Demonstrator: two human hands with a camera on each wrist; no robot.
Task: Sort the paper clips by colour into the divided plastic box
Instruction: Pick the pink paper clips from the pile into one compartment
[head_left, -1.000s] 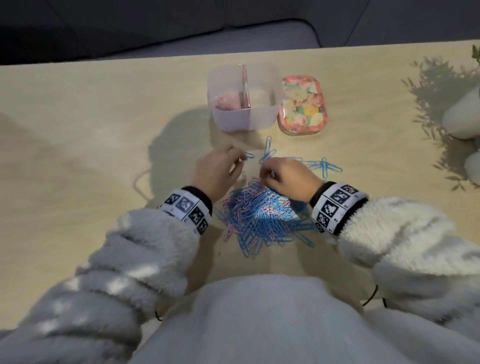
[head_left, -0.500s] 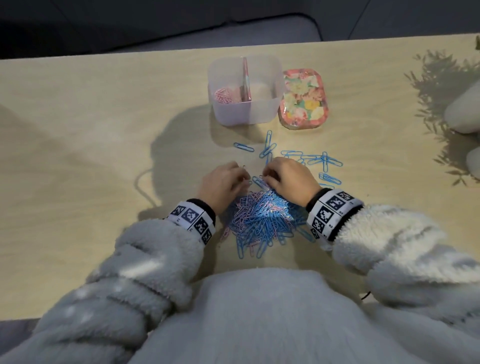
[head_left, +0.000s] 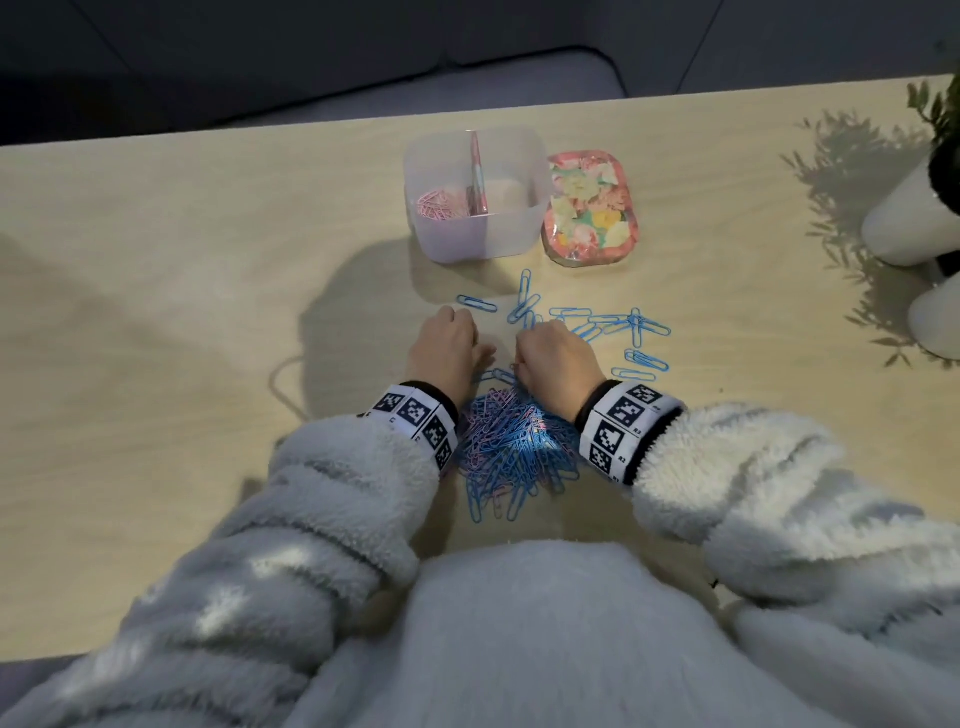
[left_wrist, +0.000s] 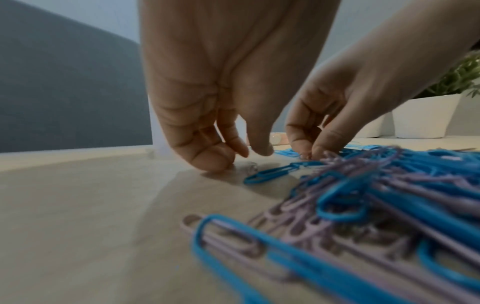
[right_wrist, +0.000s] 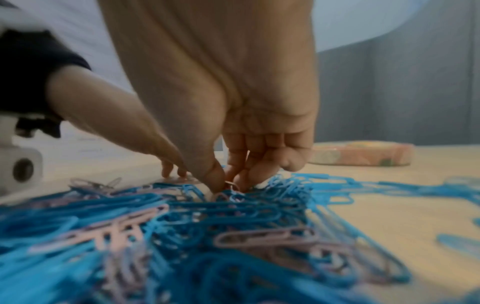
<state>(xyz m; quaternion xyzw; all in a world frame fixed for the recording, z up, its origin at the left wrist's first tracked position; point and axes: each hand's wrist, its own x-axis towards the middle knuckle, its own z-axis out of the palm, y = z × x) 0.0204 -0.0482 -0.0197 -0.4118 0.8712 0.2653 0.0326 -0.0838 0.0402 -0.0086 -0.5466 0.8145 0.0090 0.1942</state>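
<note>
Paper clips, blue and pink wire, sit in a mixed heap (head_left: 514, 441) near the front edge of the pale wooden table (head_left: 156, 312), between both wrists. Loose blue clips (head_left: 613, 325) are scattered toward the far edge, just short of the translucent divided plastic box (head_left: 475, 197). Box's left compartment holds pink clips (head_left: 439, 205); right one, cannot tell. Floral-print oval tin (head_left: 589, 208) sits just beside the box on its right. Left hand (head_left: 449, 351) and right hand (head_left: 558, 361) are knuckles-up at the heap's far side.

Left wrist view: left hand (left_wrist: 221, 92) has fingers bent, fingertips (left_wrist: 210, 162) down on the bare table beside a single blue clip (left_wrist: 275, 172), holding nothing. White plant pot (left_wrist: 426, 115) at the far right edge.

Right wrist view: right hand (right_wrist: 228, 115) has thumb and fingertips (right_wrist: 246, 179) pinched on a pink clip (right_wrist: 232, 186) at the heap's (right_wrist: 207, 236) far side.
</note>
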